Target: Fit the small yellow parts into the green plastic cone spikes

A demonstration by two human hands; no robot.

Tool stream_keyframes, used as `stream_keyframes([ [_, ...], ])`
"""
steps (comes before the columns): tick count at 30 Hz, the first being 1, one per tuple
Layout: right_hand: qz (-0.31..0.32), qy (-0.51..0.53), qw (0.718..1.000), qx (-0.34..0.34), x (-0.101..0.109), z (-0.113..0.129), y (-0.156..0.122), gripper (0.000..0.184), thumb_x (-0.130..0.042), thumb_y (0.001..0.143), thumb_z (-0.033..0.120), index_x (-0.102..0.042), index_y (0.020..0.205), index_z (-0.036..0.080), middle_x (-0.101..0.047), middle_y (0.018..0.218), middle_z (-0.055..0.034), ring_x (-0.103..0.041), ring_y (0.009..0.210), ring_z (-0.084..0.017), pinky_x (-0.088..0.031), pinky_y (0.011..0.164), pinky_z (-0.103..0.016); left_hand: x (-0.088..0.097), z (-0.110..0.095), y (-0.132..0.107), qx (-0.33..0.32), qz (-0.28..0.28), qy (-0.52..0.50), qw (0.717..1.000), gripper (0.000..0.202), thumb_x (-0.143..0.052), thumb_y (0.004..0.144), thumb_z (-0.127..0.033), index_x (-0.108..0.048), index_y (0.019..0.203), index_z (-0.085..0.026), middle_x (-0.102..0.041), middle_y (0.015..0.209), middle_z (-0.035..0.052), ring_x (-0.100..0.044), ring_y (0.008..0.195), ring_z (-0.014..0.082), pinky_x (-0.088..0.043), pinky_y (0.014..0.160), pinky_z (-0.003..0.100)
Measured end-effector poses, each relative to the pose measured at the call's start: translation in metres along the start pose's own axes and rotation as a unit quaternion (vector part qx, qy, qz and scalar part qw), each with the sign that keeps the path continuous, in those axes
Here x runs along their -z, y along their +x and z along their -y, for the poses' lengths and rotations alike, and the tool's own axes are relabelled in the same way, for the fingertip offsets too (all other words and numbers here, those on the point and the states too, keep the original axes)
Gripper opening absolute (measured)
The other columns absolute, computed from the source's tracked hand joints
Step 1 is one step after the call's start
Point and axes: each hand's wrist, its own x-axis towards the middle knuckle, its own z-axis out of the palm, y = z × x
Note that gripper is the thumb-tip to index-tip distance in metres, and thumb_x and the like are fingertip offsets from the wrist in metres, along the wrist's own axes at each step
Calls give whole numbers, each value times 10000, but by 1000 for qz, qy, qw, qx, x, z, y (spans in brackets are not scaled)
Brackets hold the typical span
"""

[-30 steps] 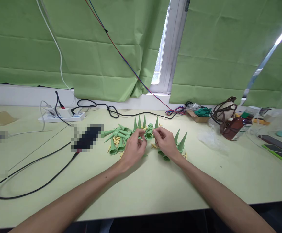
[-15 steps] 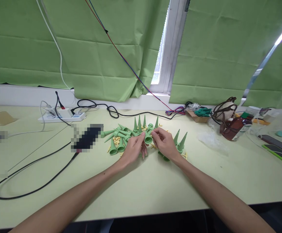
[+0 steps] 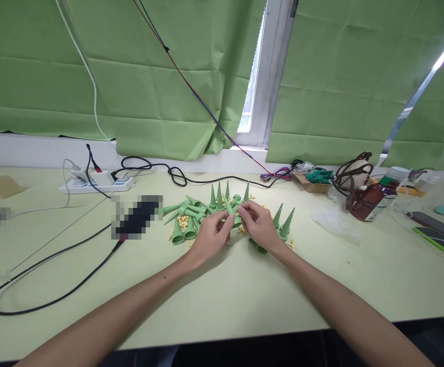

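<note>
A heap of green plastic cone spikes point(image 3: 186, 216) with small yellow pieces point(image 3: 183, 221) lies on the pale table point(image 3: 244, 295). Over its middle, my left hand point(image 3: 210, 237) and my right hand point(image 3: 260, 225) meet, both pinching one green cone point(image 3: 232, 210) that points up and away. Fingers of both hands are curled round its wide end. More cones stand upright behind the hands point(image 3: 219, 196) and to the right of my right hand point(image 3: 286, 224).
A white power strip point(image 3: 99, 182) with black cables point(image 3: 53, 265) lies at the left. A blurred dark object point(image 3: 137, 216) sits beside the heap. At the right are a brown bottle point(image 3: 370, 201), a bag with straps point(image 3: 354, 176), crumpled plastic point(image 3: 334, 219) and a phone point(image 3: 436, 229).
The green cone between my hands has turned from wide end facing me to tip pointing up and back. Both hands have shifted slightly nearer together.
</note>
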Motion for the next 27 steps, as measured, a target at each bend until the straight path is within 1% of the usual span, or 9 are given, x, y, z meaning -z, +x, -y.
stream_keyframes([
  [8, -4, -13, 1000, 2, 0, -2, 0, 291, -523, 944, 451, -544, 786, 208, -434, 552, 51, -400, 475, -106, -329, 473, -243, 0, -1, 1, -1, 3, 20, 1000, 332, -459, 954, -481, -484, 766, -208, -539, 570, -31, -566, 494, 153, -419, 540, 269],
  [13, -9, -25, 1000, 3, 0, -1, 1, 302, -518, 946, 449, -547, 776, 201, -426, 544, 53, -394, 471, -104, -322, 472, -244, 0, -2, 1, -17, -11, 57, 998, 300, -474, 947, -459, -506, 795, -202, -539, 608, -15, -538, 522, 151, -415, 536, 269],
  [21, -14, -34, 999, 6, 1, -1, 1, 298, -524, 942, 431, -541, 763, 194, -417, 547, 52, -384, 470, -98, -301, 467, -243, -2, 4, 2, -49, -35, 91, 994, 251, -502, 944, -419, -500, 838, -191, -515, 777, 8, -526, 615, 132, -421, 562, 255],
  [24, -14, -34, 999, 1, 0, -2, 2, 295, -525, 939, 427, -537, 758, 195, -416, 540, 53, -385, 465, -99, -296, 462, -244, -3, 8, 2, -66, -43, 96, 992, 229, -520, 940, -392, -497, 838, -189, -500, 817, 9, -513, 622, 118, -419, 562, 246],
  [27, -14, -32, 999, 0, 0, -3, 2, 290, -524, 937, 422, -535, 754, 196, -428, 542, 50, -394, 467, -101, -300, 464, -244, -3, 11, 3, -84, -48, 95, 991, 185, -534, 936, -353, -513, 860, -186, -515, 878, 17, -507, 622, 105, -420, 561, 239],
])
